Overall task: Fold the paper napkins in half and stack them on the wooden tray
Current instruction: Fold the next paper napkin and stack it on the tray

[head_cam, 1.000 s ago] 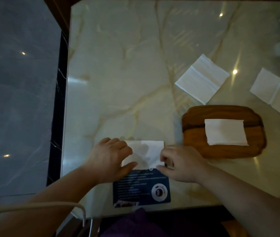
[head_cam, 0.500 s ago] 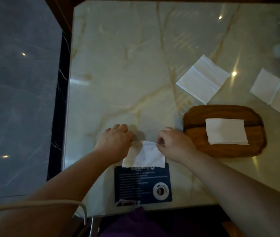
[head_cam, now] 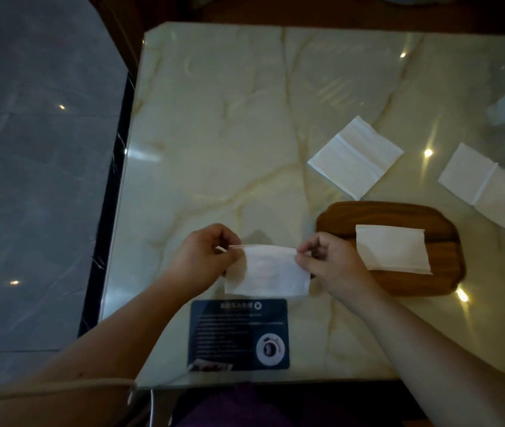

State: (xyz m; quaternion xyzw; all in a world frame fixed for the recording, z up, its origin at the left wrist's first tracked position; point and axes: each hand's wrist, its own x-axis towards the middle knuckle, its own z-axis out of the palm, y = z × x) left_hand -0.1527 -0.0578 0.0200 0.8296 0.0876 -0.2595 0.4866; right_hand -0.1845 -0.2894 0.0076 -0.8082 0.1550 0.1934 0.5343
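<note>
I hold a white paper napkin (head_cam: 268, 271) by its top corners, just above the marble table (head_cam: 229, 134). My left hand (head_cam: 203, 258) pinches the upper left corner and my right hand (head_cam: 331, 263) pinches the upper right corner. The napkin hangs down in front of me, its lower edge near the table. To the right lies the wooden tray (head_cam: 399, 291) with one folded napkin (head_cam: 393, 249) on it. Two unfolded napkins lie flat beyond the tray, one (head_cam: 356, 157) at centre right and one (head_cam: 488, 186) at the far right.
A dark blue printed card (head_cam: 239, 334) lies on the table near the front edge, below the held napkin. The table's left edge (head_cam: 119, 195) borders a grey tiled floor (head_cam: 29, 180). A purple cloth (head_cam: 239, 408) shows at the bottom.
Both hands moved from pressing the napkin flat near the card to pinching its top corners and lifting it away from me. The head view shifted slightly.
</note>
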